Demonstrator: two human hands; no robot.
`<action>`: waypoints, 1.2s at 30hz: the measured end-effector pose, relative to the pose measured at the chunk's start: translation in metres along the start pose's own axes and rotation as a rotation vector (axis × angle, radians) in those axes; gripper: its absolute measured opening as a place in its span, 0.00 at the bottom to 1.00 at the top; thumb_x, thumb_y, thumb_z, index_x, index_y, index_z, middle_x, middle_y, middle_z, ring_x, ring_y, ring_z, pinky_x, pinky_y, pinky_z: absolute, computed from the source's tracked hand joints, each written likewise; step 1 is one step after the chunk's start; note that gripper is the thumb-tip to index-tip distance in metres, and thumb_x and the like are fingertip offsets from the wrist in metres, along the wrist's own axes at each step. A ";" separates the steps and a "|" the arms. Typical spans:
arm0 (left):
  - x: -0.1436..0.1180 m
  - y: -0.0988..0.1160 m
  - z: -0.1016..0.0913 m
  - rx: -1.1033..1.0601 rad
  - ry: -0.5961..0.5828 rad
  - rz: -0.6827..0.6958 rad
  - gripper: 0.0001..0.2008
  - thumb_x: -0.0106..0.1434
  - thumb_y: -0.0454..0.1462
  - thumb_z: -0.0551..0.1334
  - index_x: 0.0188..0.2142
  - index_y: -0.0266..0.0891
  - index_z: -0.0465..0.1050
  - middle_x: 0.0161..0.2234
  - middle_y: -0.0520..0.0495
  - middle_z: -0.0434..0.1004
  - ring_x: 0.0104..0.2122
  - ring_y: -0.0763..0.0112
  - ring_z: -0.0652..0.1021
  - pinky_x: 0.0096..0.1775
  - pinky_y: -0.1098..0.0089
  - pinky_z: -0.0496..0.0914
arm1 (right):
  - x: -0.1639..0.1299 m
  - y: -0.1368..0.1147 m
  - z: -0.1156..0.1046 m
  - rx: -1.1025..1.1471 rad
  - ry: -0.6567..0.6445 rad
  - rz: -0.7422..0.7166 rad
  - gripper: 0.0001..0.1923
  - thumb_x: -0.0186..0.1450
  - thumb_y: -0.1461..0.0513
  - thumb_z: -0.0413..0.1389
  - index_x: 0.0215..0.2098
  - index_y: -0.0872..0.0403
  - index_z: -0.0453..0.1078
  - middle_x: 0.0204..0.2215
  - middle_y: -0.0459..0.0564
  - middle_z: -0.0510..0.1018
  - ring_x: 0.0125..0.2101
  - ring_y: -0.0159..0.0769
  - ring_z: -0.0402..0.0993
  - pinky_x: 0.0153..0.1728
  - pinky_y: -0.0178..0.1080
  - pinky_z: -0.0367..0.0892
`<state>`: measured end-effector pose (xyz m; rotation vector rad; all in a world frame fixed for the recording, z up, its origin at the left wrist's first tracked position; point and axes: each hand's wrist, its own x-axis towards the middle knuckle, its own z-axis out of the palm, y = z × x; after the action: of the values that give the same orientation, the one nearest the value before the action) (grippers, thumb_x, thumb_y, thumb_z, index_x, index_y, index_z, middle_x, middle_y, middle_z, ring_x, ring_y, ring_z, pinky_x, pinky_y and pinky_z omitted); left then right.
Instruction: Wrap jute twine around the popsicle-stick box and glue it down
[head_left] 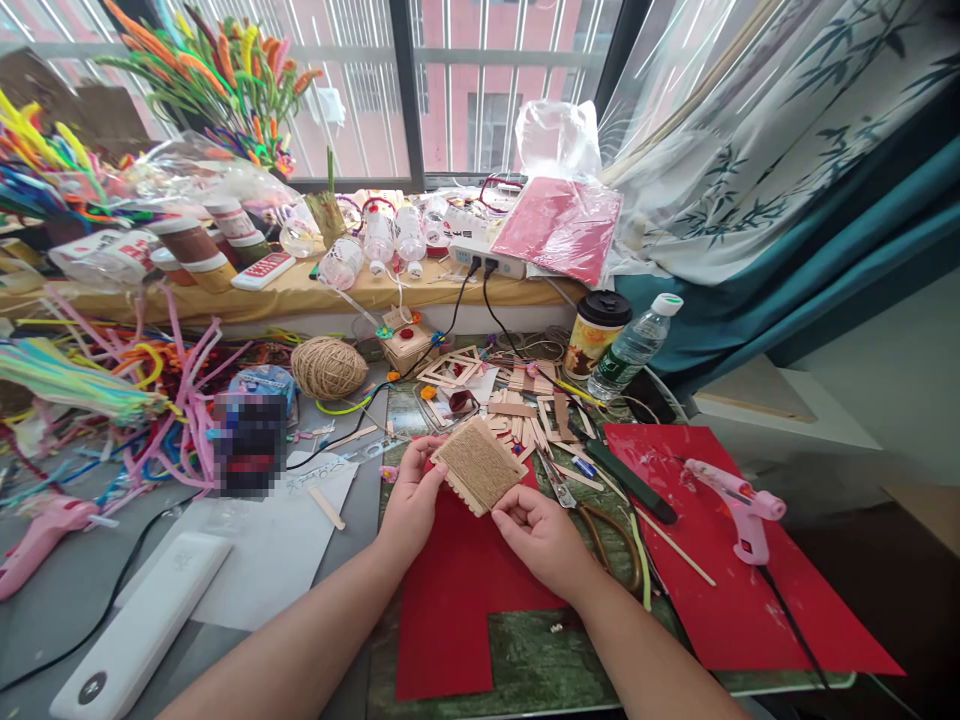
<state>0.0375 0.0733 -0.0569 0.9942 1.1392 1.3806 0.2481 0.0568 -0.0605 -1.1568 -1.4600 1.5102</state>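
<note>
Jute twine covers a small square panel (480,464) of craft sticks, held tilted just above a red felt sheet (457,590) on the worktop (547,660). The left hand (412,495) pinches the panel's left edge, and the right hand (541,532) grips its lower right corner from beneath. Beyond the panel lies a heap of loose craft sticks (525,415), with a ball of twine (328,367) further to its left. Right of the panel rest scissors (592,515), and further right a pink glue gun (739,505) sits on another red sheet (720,590).
</note>
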 end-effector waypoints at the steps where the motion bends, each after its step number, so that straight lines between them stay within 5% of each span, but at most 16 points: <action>1: 0.001 -0.002 -0.001 -0.017 -0.009 -0.021 0.16 0.67 0.47 0.67 0.50 0.46 0.71 0.47 0.49 0.79 0.47 0.62 0.78 0.52 0.65 0.70 | 0.000 0.000 0.000 -0.005 -0.005 -0.001 0.09 0.69 0.56 0.61 0.34 0.52 0.71 0.24 0.41 0.66 0.25 0.31 0.60 0.27 0.34 0.57; 6: 0.005 -0.008 -0.008 -0.054 -0.030 -0.086 0.16 0.69 0.49 0.65 0.50 0.47 0.68 0.38 0.53 0.77 0.37 0.67 0.76 0.43 0.69 0.70 | -0.001 0.003 -0.002 -0.012 -0.027 -0.002 0.08 0.69 0.58 0.60 0.34 0.53 0.70 0.25 0.40 0.66 0.26 0.31 0.60 0.28 0.34 0.57; 10: 0.010 -0.005 -0.011 -0.095 -0.049 -0.145 0.19 0.67 0.45 0.66 0.54 0.45 0.68 0.48 0.47 0.79 0.46 0.61 0.79 0.46 0.66 0.73 | -0.001 0.003 -0.004 0.025 -0.020 -0.001 0.08 0.68 0.57 0.61 0.34 0.52 0.70 0.25 0.40 0.66 0.25 0.31 0.60 0.28 0.34 0.56; 14: 0.012 0.004 -0.009 -0.227 -0.192 -0.233 0.28 0.61 0.41 0.67 0.60 0.41 0.69 0.58 0.39 0.77 0.53 0.51 0.79 0.49 0.58 0.76 | 0.001 0.000 -0.008 0.079 0.101 -0.066 0.11 0.67 0.55 0.62 0.32 0.52 0.69 0.23 0.40 0.66 0.25 0.32 0.60 0.28 0.34 0.57; 19: 0.005 0.007 -0.006 -0.401 -0.402 -0.323 0.28 0.58 0.34 0.67 0.59 0.39 0.73 0.58 0.38 0.80 0.60 0.46 0.77 0.59 0.50 0.72 | 0.004 -0.004 -0.015 0.288 0.165 -0.092 0.14 0.69 0.50 0.60 0.34 0.50 0.67 0.22 0.39 0.65 0.21 0.30 0.54 0.25 0.34 0.55; 24: 0.003 0.001 -0.009 -0.462 -0.503 -0.415 0.33 0.62 0.33 0.64 0.67 0.43 0.65 0.62 0.38 0.77 0.64 0.47 0.74 0.65 0.45 0.67 | 0.007 0.000 -0.018 0.400 0.167 -0.049 0.16 0.67 0.49 0.63 0.35 0.50 0.66 0.21 0.37 0.60 0.20 0.28 0.49 0.22 0.33 0.47; 31: 0.000 0.002 -0.005 -0.454 -0.551 -0.365 0.32 0.63 0.35 0.64 0.67 0.42 0.66 0.67 0.40 0.71 0.70 0.47 0.67 0.69 0.46 0.59 | 0.009 0.008 -0.019 0.503 0.155 -0.037 0.14 0.70 0.50 0.61 0.38 0.49 0.66 0.20 0.35 0.56 0.19 0.28 0.47 0.22 0.33 0.46; 36: -0.002 -0.006 -0.005 -0.376 -0.541 -0.310 0.36 0.59 0.33 0.65 0.68 0.46 0.66 0.69 0.44 0.68 0.72 0.46 0.63 0.72 0.45 0.52 | 0.009 0.007 -0.019 0.507 0.228 -0.071 0.12 0.71 0.51 0.62 0.39 0.48 0.67 0.26 0.39 0.63 0.22 0.29 0.57 0.25 0.32 0.56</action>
<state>0.0344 0.0707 -0.0639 0.8058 0.5703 0.9455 0.2636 0.0711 -0.0678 -0.9177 -0.8844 1.5230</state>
